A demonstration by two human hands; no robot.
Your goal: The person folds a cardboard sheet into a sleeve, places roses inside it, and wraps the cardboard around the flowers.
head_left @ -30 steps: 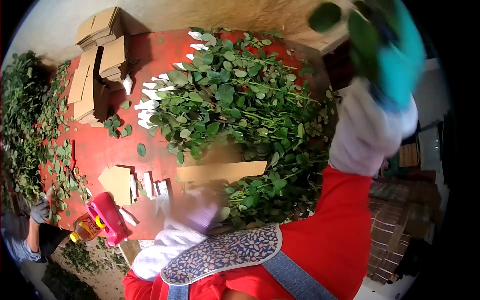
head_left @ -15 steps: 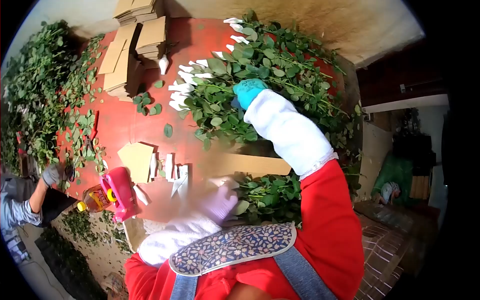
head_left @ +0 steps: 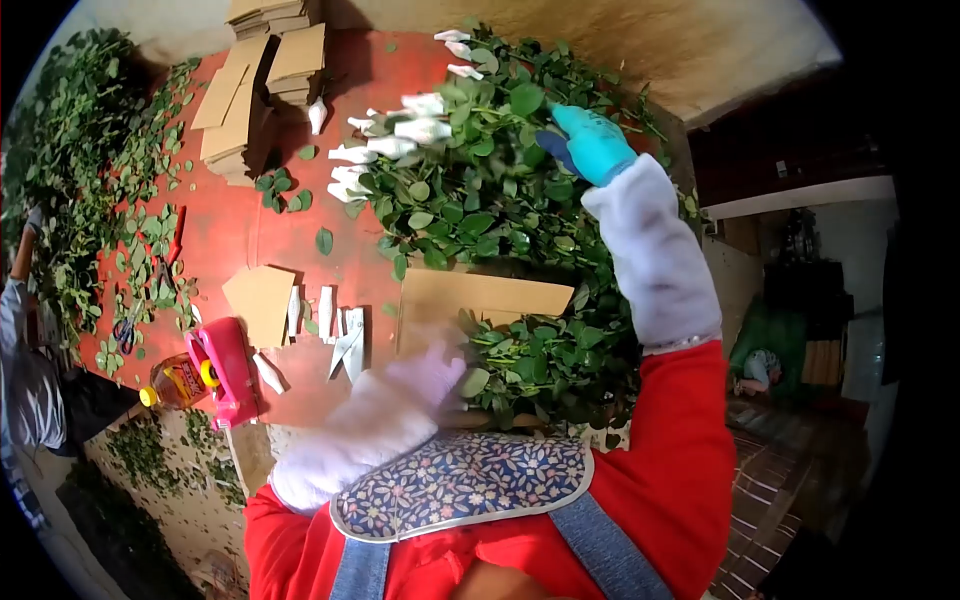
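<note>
My right hand (head_left: 592,145), in a teal glove with a dark blue palm, is over the right part of a pile of leafy rose stems (head_left: 480,205). Its fingers stretch out to the left, with the thumb side below; no stem shows clearly in its grip. White sleeves (head_left: 423,131) cover the heads at the pile's left end. My left hand (head_left: 432,375), in a lilac glove, is smeared by motion. It is near the lower edge of a cardboard sheet (head_left: 480,292), left of a second bunch of leafy stems (head_left: 555,365); its fingers cannot be made out.
White-handled scissors (head_left: 348,347), white sleeves (head_left: 326,312) and a cardboard piece (head_left: 262,303) lie on the red table (head_left: 350,225). A pink stapler-like tool (head_left: 228,375) and a yellow-capped bottle (head_left: 175,382) stand left. Cardboard stacks (head_left: 232,120) are behind. A co-worker's sleeve (head_left: 15,310) shows far left.
My right hand has moved right along the stems, its fingers now stretched rather than curled. Some white-sleeved heads have shifted. My left hand stays near the cardboard, blurred. The co-worker's hand has moved up.
</note>
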